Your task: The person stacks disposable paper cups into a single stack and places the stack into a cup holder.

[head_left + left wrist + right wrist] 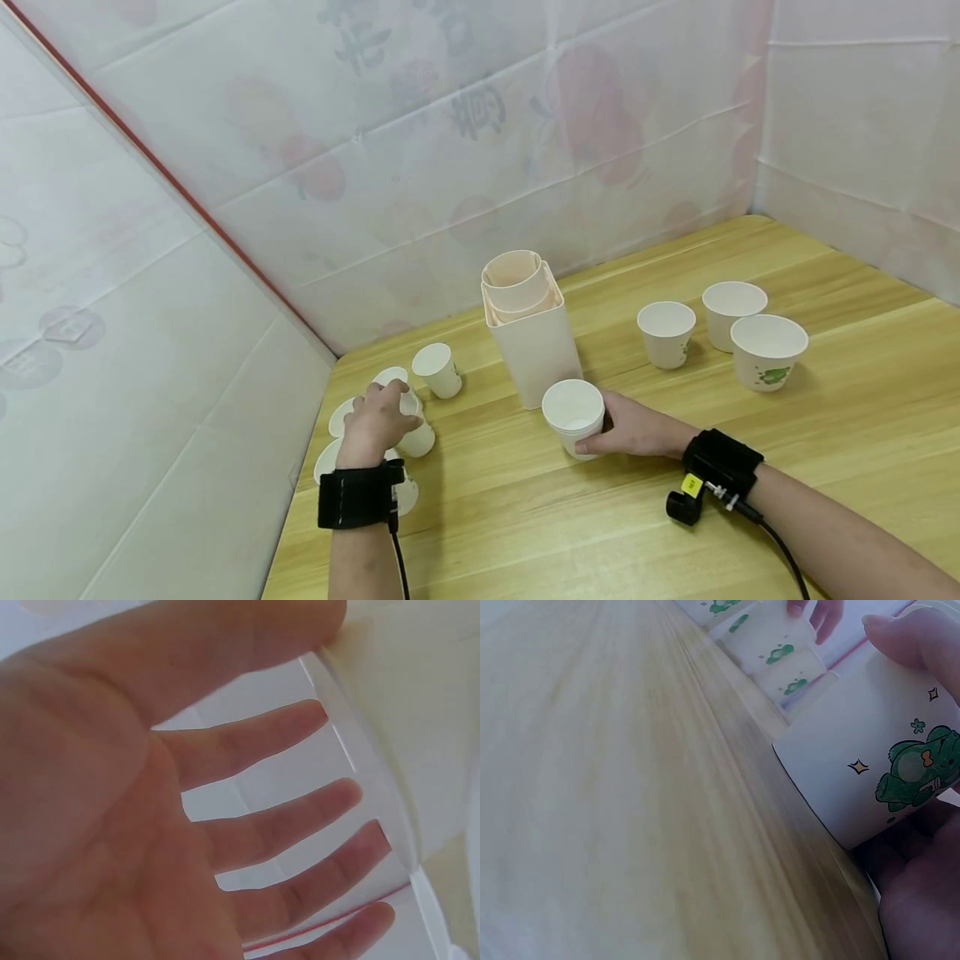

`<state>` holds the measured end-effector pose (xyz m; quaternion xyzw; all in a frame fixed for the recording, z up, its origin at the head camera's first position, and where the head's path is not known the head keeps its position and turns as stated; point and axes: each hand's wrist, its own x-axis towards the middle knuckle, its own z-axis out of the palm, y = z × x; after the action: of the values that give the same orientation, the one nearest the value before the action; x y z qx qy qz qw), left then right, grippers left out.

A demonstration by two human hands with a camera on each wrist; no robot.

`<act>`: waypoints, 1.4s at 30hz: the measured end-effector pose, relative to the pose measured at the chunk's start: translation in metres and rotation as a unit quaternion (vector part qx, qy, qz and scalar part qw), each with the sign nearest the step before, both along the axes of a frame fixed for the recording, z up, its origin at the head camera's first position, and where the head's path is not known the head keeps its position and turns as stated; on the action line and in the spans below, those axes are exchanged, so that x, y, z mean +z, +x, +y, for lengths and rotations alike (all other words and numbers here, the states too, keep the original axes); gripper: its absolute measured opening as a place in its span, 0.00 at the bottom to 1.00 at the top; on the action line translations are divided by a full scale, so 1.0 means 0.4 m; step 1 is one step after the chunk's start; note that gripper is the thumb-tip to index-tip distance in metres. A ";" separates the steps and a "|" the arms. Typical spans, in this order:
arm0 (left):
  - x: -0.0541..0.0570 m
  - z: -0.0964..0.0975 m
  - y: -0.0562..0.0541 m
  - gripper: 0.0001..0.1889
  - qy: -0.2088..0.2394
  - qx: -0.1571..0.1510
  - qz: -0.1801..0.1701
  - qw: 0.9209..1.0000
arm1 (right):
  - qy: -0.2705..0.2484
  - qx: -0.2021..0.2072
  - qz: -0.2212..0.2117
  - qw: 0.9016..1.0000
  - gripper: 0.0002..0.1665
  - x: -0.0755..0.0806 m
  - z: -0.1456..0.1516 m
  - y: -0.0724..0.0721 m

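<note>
My right hand (pixel 637 427) grips a small stack of white paper cups (pixel 573 407), which stands upright on the table. A green bear print shows on the outer cup (pixel 870 742) in the right wrist view, with the thumb near its rim. Over a cluster of white cups at the left is my left hand (pixel 373 418), its fingers spread and fairly straight. The nearest of these is a cup (pixel 417 438) beside the thumb. In the left wrist view, the fingertips (pixel 345 793) overlap a pale rim; whether they touch it, I cannot tell. The hand partly hides several cups.
A tall square cream container (pixel 536 354) with round tubes nested inside stands behind the stack. Right of it are three white cups, the largest (pixel 768 354) in front. One cup (pixel 437 371) stands at the left cluster's back. Draped sheeting (pixel 420 208) borders the wooden table.
</note>
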<state>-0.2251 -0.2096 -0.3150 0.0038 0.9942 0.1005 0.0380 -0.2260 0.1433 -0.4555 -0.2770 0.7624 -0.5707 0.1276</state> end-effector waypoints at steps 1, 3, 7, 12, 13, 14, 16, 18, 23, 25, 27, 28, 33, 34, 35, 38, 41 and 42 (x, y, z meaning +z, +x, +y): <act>0.001 0.002 0.000 0.28 0.000 -0.004 0.004 1.000 | 0.000 -0.001 0.000 1.000 0.45 0.000 0.000 0.000; 0.003 0.006 0.002 0.28 -0.005 -0.016 0.018 1.000 | -0.001 -0.001 -0.002 1.000 0.45 0.002 0.000 0.001; 0.010 0.018 0.010 0.28 -0.012 -0.040 0.063 0.997 | -0.001 -0.003 -0.001 1.000 0.45 0.003 0.001 0.002; 0.027 0.039 0.025 0.28 -0.016 -0.073 0.125 0.989 | -0.002 -0.001 -0.002 1.000 0.44 0.004 0.000 0.003; 0.031 0.044 0.027 0.28 -0.015 -0.082 0.135 0.987 | -0.002 0.000 -0.004 1.000 0.44 0.004 0.000 0.003; 0.035 0.050 0.030 0.28 -0.011 -0.091 0.142 0.986 | -0.003 0.001 -0.005 1.000 0.44 0.004 -0.001 0.004; 0.043 0.062 0.036 0.27 -0.001 -0.109 0.152 0.982 | -0.003 0.000 -0.005 1.000 0.44 0.005 -0.001 0.004; 0.051 0.075 0.039 0.27 0.014 -0.121 0.152 0.981 | -0.002 -0.002 -0.004 1.000 0.44 0.005 -0.001 0.005; 0.069 0.106 0.050 0.27 0.047 -0.144 0.158 0.976 | 0.002 -0.003 -0.003 1.000 0.45 0.005 -0.002 0.003; 0.076 0.116 0.053 0.27 0.058 -0.153 0.160 0.973 | 0.003 -0.003 -0.004 1.000 0.44 0.004 -0.002 0.003; 0.084 0.125 0.057 0.27 0.073 -0.159 0.154 0.972 | 0.005 -0.003 -0.005 1.000 0.44 0.003 -0.002 0.002; 0.088 0.130 0.059 0.28 0.081 -0.163 0.149 0.972 | 0.006 -0.003 -0.005 1.000 0.44 0.002 -0.001 0.002; 0.108 0.161 0.067 0.28 0.119 -0.183 0.130 0.967 | 0.005 -0.002 -0.007 1.000 0.44 0.002 -0.001 0.000; 0.110 0.169 0.069 0.28 0.122 -0.188 0.132 0.966 | 0.004 -0.001 -0.008 1.000 0.44 0.002 -0.001 0.000; 0.112 0.177 0.070 0.28 0.123 -0.194 0.135 0.964 | 0.003 -0.001 -0.009 1.000 0.44 0.004 -0.001 0.001; 0.111 0.202 0.074 0.28 0.123 -0.213 0.150 0.958 | -0.002 0.003 -0.011 1.000 0.44 0.007 -0.001 0.002; 0.107 0.227 0.080 0.28 0.128 -0.233 0.160 0.951 | -0.004 0.007 -0.014 1.000 0.44 0.009 -0.002 0.003; 0.105 0.235 0.082 0.28 0.131 -0.237 0.163 0.949 | -0.005 0.009 -0.013 1.000 0.44 0.009 -0.002 0.002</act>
<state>-0.1924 -0.1156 -0.2728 0.2610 0.9353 0.2161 -0.1025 -0.2251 0.1426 -0.4519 -0.2768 0.7555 -0.5767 0.1417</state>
